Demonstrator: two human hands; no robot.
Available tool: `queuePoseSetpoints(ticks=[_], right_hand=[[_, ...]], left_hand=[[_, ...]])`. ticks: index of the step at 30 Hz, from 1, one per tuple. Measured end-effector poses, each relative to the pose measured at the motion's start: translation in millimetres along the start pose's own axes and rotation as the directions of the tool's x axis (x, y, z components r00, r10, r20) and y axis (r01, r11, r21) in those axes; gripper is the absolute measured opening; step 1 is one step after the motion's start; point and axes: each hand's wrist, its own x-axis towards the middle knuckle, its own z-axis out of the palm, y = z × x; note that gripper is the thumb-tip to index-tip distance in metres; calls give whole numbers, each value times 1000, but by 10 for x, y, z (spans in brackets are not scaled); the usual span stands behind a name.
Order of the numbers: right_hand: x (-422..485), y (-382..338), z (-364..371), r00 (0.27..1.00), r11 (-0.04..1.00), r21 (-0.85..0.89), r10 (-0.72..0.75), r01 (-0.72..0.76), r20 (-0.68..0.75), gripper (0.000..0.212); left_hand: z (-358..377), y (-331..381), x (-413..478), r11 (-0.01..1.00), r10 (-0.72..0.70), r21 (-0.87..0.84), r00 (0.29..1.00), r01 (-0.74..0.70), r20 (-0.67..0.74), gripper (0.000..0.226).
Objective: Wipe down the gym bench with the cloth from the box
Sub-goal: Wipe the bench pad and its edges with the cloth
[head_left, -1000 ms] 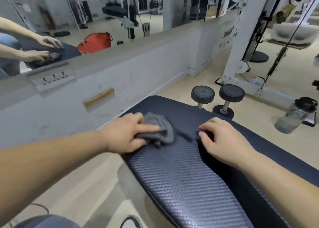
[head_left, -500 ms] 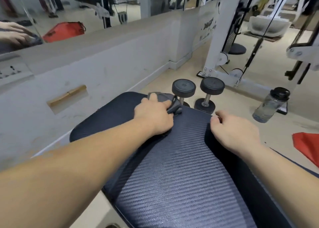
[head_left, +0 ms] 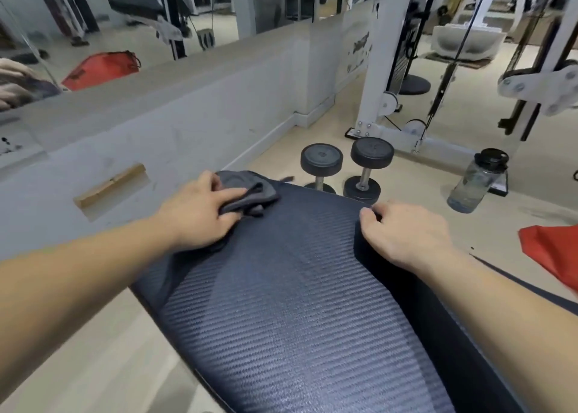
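Observation:
The gym bench (head_left: 291, 312) is a dark blue pad with a woven texture, running from the bottom of the view away from me. A crumpled grey cloth (head_left: 247, 190) lies on its far left corner. My left hand (head_left: 200, 215) presses down on the cloth, fingers over its near side. My right hand (head_left: 403, 234) rests on the bench's right edge, with its fingers curled over the side of the pad.
Two black dumbbells (head_left: 344, 168) stand on end on the floor just beyond the bench. A clear water bottle (head_left: 475, 181) stands to the right, a red bag (head_left: 553, 253) at the right edge. A low grey wall (head_left: 156, 124) runs along the left; a white cable machine (head_left: 387, 68) stands behind.
My left hand with the cloth slid from the bench's middle to its far end, then left to the far corner. My right hand stayed on the right edge.

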Motion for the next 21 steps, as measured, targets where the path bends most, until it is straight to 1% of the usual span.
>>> queuePoseSetpoints(ticks=[2,5,7,9,10,11,13,14,16,17,19,21], right_hand=[[47,-2,-35,1000,1000,-28,8,-8,-13,41],[75,-27,-15,998,997,-76,-17,13,-61,41],[68,-50,21,997,996,-84,-20,14,-74,41],[51,-65,51,997,996,-85,-21,14,-76,41],[46,-71,60,997,996,-82,-21,14,-77,41],[46,-74,68,997,997,-78,-19,13,-77,42],[49,-94,83,997,997,-72,-11,6,-74,43],[46,-106,85,997,997,-73,-7,2,-73,43],[33,-113,77,998,997,-82,6,-11,-57,39],[21,-110,67,999,996,-82,14,-18,-44,37],[2,-110,43,1000,997,-71,29,-30,-12,38],[14,-117,35,998,997,-49,56,-55,19,44]], left_hand=[[24,-55,192,994,-101,36,995,102,-24,52],[34,90,483,981,-173,80,984,176,-43,50],[5,212,681,976,-202,75,979,203,-12,49],[-22,394,862,978,-203,58,978,200,56,47],[-27,547,937,984,-174,46,980,171,91,46],[-17,754,993,993,-116,23,985,114,125,46],[63,1262,1007,999,45,-27,982,-41,185,44],[113,1507,980,993,115,-43,972,-109,206,41],[180,1839,925,979,201,-62,957,-192,210,38],[196,1893,905,974,226,-65,955,-218,190,38],[179,1782,874,965,258,-85,956,-248,143,38],[130,1495,864,969,239,-86,965,-231,107,38]])
